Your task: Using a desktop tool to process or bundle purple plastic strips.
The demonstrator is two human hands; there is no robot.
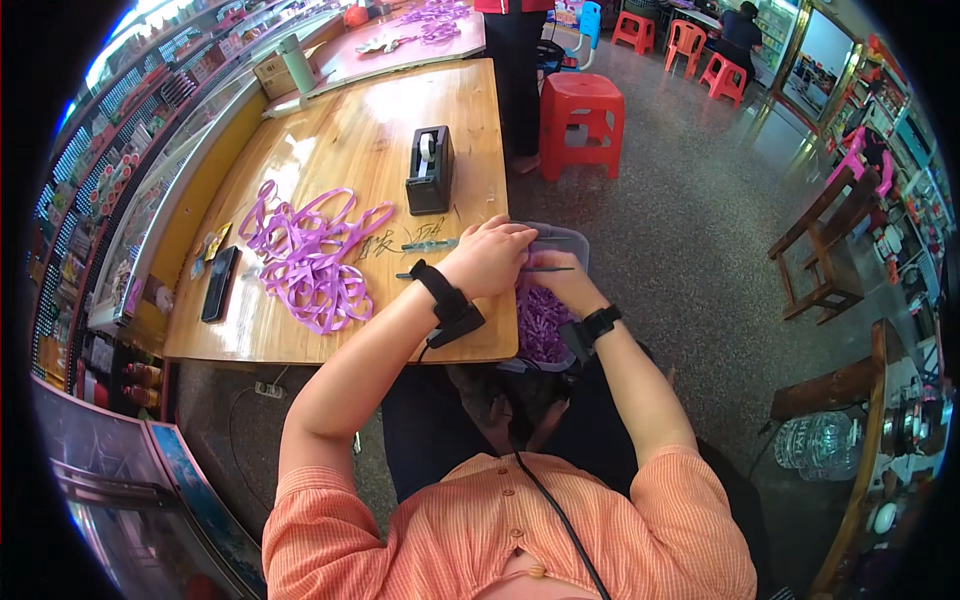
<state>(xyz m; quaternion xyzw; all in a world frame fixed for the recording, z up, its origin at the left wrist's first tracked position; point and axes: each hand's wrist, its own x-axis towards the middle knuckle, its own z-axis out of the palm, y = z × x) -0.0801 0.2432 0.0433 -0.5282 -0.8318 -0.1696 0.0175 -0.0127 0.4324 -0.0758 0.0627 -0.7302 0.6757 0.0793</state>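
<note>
My left hand (488,258) bends over the table's right edge, fingers curled down; what they hold is hidden. Just right of it, past the edge, my right hand (568,288) has its fingers drawn together; their grip is too small to make out. Two thin dark rods show around the hands: the farther one (425,246) has a greenish section on the table, and the nearer one (552,268) crosses by my right fingers. Beneath my hands, a translucent bin (574,240) contains purple ribbon pieces (540,325). Left of my left forearm lies a tangled heap of purple ribbon (315,260).
A black tape dispenser (430,170) stands beyond my left hand on the wooden table (340,130). A dark phone (220,284) lies at its left side. A red stool (582,125) and a standing person (513,80) are beyond the right edge. A wooden chair (825,245) is farther right.
</note>
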